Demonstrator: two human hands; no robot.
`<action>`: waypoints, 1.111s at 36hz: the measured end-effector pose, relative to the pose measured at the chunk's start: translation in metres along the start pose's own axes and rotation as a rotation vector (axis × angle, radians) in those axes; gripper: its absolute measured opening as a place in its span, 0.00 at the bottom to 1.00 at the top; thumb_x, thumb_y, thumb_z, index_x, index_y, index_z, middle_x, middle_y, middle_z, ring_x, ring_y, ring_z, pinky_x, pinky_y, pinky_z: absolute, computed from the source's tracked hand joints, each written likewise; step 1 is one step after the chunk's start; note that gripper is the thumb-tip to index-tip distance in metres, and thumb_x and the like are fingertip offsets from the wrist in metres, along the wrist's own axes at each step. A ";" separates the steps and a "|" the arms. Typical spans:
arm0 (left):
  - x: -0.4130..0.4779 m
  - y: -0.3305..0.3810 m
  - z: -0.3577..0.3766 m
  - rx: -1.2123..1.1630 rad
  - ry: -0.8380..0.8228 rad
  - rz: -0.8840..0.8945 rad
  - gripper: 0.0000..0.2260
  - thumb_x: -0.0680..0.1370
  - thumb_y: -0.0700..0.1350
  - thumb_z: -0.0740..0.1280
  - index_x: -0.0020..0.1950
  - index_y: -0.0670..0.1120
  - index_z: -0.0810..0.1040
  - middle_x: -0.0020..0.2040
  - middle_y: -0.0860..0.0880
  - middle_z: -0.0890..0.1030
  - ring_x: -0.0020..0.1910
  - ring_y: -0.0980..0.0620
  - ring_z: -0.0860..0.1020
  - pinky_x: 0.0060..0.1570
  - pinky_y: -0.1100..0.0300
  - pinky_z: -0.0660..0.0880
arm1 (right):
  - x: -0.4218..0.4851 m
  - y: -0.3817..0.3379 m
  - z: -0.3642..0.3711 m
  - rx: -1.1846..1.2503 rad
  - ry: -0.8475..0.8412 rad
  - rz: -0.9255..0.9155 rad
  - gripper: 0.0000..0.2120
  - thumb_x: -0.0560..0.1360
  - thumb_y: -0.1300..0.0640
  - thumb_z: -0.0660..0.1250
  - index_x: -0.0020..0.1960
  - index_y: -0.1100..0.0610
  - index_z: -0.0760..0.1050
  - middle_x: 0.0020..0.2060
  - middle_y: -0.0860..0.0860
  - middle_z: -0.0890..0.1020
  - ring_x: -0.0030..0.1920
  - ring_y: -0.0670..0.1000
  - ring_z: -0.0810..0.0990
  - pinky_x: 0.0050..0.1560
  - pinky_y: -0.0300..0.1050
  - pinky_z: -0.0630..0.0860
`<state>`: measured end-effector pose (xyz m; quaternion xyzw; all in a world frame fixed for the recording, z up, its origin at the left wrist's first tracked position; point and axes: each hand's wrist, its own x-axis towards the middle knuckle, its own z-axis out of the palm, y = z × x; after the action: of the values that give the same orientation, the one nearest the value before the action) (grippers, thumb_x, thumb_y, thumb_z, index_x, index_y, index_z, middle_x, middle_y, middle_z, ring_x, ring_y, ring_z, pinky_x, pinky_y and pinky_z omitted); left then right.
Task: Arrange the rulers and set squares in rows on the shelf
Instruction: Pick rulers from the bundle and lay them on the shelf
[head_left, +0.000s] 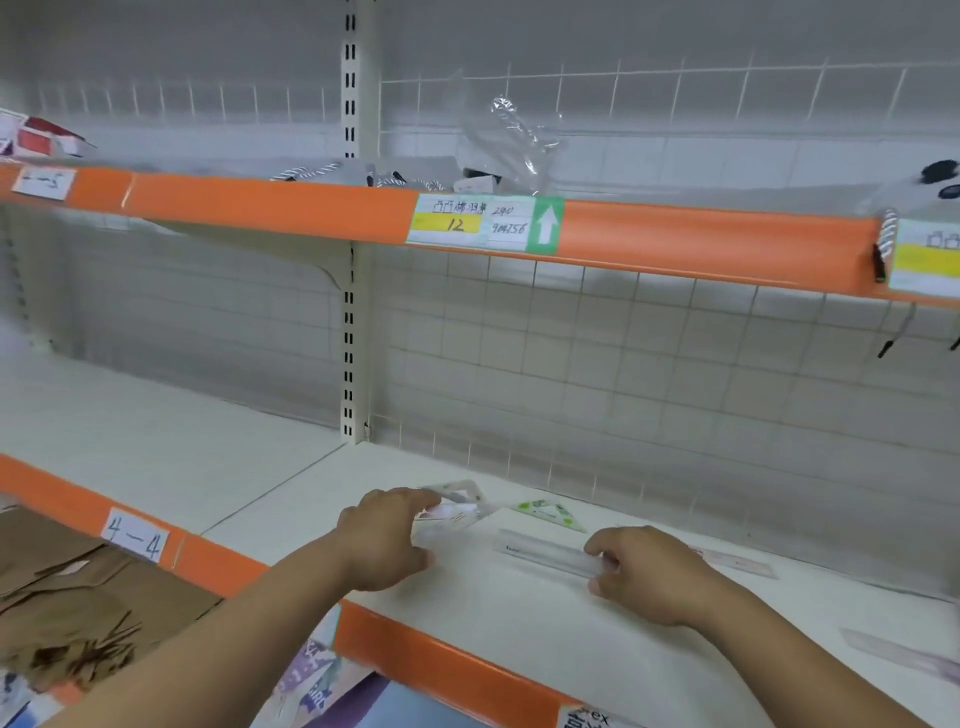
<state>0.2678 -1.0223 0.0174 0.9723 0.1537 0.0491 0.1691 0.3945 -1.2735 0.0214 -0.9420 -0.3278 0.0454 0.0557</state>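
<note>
Early stage: left hand (384, 540) is pinching clear set square (457, 506), right hand (644, 571) is gripping clear ruler (545, 552); green set square (550, 512) and far-right rulers (737, 561) are still lying scattered on shelf (519, 634).

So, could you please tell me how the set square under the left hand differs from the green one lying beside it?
The clear set square is pinched by the left hand; the green set square lies untouched. The clear one is see-through with pinkish print, while the green one carries green markings. The clear one sits left of the green one. Both are triangular and rest on the white shelf.
</note>
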 end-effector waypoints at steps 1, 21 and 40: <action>0.003 -0.005 0.000 -0.001 -0.005 -0.006 0.29 0.75 0.51 0.68 0.74 0.55 0.62 0.72 0.53 0.67 0.70 0.48 0.65 0.69 0.51 0.64 | 0.004 -0.003 0.001 -0.001 -0.003 0.000 0.20 0.76 0.46 0.64 0.67 0.46 0.69 0.51 0.43 0.73 0.60 0.49 0.74 0.55 0.41 0.69; 0.068 -0.121 -0.017 0.032 -0.207 0.230 0.21 0.70 0.52 0.72 0.62 0.54 0.74 0.61 0.54 0.75 0.62 0.51 0.72 0.63 0.51 0.70 | 0.039 -0.096 0.040 0.081 0.048 0.189 0.20 0.75 0.49 0.65 0.66 0.47 0.71 0.56 0.45 0.76 0.59 0.48 0.74 0.59 0.41 0.71; 0.082 -0.145 0.006 -0.121 -0.379 0.362 0.36 0.70 0.53 0.75 0.74 0.49 0.64 0.72 0.53 0.67 0.70 0.56 0.66 0.64 0.69 0.62 | 0.025 -0.101 0.055 0.115 -0.046 0.318 0.20 0.74 0.50 0.68 0.66 0.44 0.72 0.51 0.46 0.65 0.64 0.50 0.66 0.64 0.40 0.65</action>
<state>0.3053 -0.8682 -0.0348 0.9639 -0.0605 -0.0954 0.2412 0.3457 -1.1749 -0.0208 -0.9759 -0.1728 0.0941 0.0941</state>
